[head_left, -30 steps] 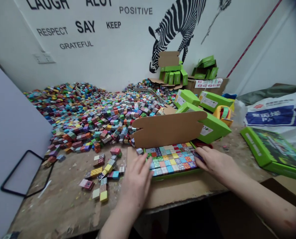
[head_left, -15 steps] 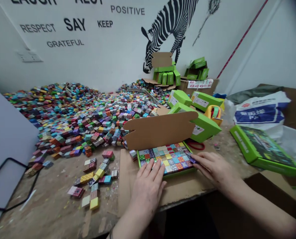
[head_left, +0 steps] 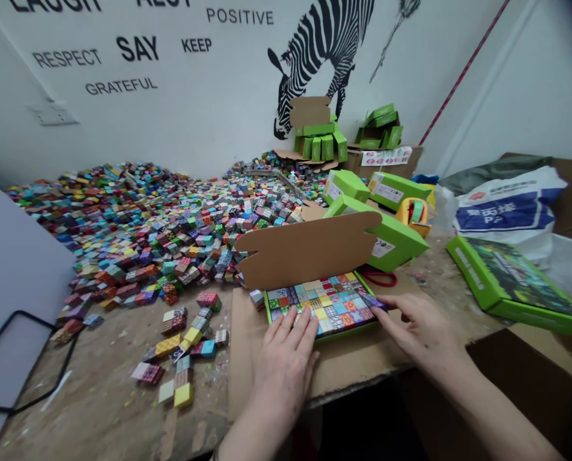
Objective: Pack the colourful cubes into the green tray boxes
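An open green box [head_left: 347, 333] with a raised brown cardboard lid [head_left: 309, 250] lies on a cardboard sheet [head_left: 247, 358]. Rows of small patterned blocks [head_left: 334, 301] fill it. My left hand [head_left: 286, 352] rests with spread fingers over the box's front left part, fingertips on the blocks. At the right end of the box, my right hand [head_left: 417, 330] touches a dark purple block [head_left: 373, 301] with thumb and fingers apart. One loose block [head_left: 257, 298] sits just beside the box's left edge.
A large heap of coloured blocks [head_left: 170, 224] covers the back left, with several loose ones [head_left: 183, 394] nearer. Behind the lid are green boxes [head_left: 396, 237] and a yellow tape dispenser [head_left: 413, 214]. A closed green box [head_left: 516, 282] and plastic bags [head_left: 511, 205] lie right.
My right hand has shifted slightly, its thumb and fingers now further apart at the box's right end. My left hand stays on the blocks. The view has moved a little.
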Available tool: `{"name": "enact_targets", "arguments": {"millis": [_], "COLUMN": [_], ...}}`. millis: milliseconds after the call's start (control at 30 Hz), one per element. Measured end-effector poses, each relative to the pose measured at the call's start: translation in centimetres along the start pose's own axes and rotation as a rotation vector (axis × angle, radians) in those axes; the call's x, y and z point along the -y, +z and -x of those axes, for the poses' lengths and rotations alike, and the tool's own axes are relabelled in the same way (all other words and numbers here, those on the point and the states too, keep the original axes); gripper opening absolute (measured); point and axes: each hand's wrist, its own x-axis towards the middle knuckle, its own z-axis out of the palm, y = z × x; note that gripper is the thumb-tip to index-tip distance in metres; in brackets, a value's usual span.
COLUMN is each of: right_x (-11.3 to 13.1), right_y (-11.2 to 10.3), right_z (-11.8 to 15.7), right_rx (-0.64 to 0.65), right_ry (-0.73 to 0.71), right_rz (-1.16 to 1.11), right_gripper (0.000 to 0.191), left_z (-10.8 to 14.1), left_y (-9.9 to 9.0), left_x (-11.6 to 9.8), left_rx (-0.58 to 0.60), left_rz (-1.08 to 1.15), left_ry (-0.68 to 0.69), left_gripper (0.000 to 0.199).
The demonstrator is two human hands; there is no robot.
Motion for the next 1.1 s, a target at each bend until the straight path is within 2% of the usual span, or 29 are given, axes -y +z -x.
{"name": "enact_targets", "arguments": {"millis": [133, 233, 433, 700, 833, 900, 1100], "right_x": [-0.2, -0.6, -1.4, -1.5, -1.6, -1.5, -1.0], "right_y": [0.4, 0.1, -0.9, -2.1, -1.8, -1.5, -1.4], "right_z": [0.3, 0.8, 0.5, -2.3, -1.6, -0.5, 1.1], "right_rx": [-0.021, 0.023, 0.138, 0.220, 0.287, 0.273, 0.244], "right_ry": [-0.042, -0.063, -0.218, -0.455, -0.574, -0.562, -0.344], "right_rz": [0.032, 0.033, 0.199, 0.435, 0.503, 0.506, 0.419], "right_gripper": [0.030, 0.031, 0.031, 0.020, 0.029, 0.032, 0.041], "left_z": [0.0, 0.0, 0.0, -0.2, -0.2, -0.2, 0.0], "left_y": [-0.1, -0.1, -0.3, -0.4, -0.3, -0.3, -0.2], "left_x": [-0.1, -0.1, -0.1, 0.4, 0.4, 0.4, 0.3], "left_rx": [-0.011, -0.006, 0.020, 0.022, 0.029, 0.030, 0.026], "left_rz": [0.014, 0.020, 0.024, 0.011, 0.002, -0.005, -0.010], "left_ry": [-0.004, -0.011, -0.014, 0.026, 0.020, 0.015, 0.024], "left_gripper": [0.043, 0.043, 0.042, 0.040, 0.040, 0.040, 0.041]}}
